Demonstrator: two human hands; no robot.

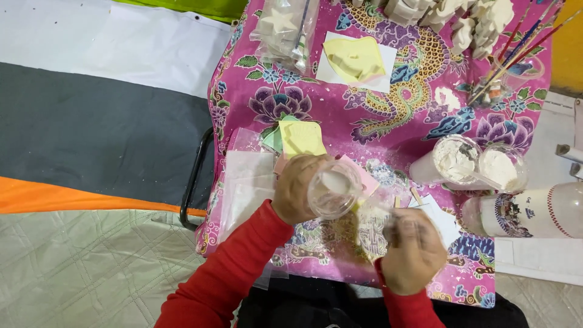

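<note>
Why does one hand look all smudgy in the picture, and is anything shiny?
In the head view, the right hand is smeared by motion blur, so what it holds cannot be told; the left hand and its clear plastic cup of white liquid look sharper; light is even with soft shadows; faint glare sits on the clear plastic bags by the pink flowered tablecloth.

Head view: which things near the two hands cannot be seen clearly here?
- Right hand: blurred by motion; whatever it holds cannot be told.
- Clear cup in the left hand: holds something whitish; liquid or powder is unclear.
- Patterned bottle: cut off by the right edge.
- White figures: cut off by the top edge.
</note>
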